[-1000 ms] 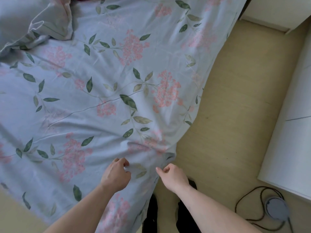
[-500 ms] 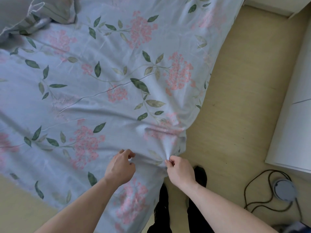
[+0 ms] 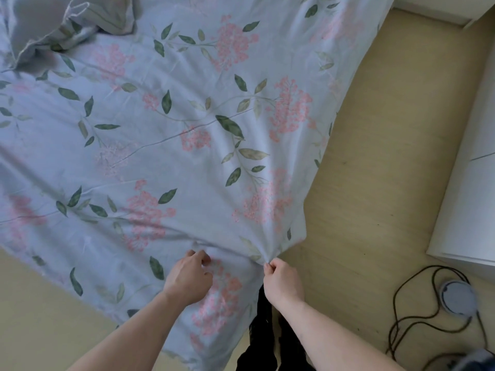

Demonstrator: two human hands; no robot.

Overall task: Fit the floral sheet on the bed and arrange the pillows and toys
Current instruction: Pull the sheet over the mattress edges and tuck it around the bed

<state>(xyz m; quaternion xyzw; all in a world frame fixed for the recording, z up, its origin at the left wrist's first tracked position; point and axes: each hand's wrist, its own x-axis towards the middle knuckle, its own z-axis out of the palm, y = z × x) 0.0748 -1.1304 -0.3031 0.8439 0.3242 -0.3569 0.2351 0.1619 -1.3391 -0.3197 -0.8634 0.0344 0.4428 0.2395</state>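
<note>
head view – both hands [image 3: 187, 279] [image 3: 282, 282] pinch floral sheet [image 3: 187, 156].

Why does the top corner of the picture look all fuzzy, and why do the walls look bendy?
Head view: the bunched bedding at top left is smeared, probably blur; the floral sheet near the left hand and right hand is sharp. The white furniture edge curves from the wide-angle lens. Light is soft, no glare.
</note>
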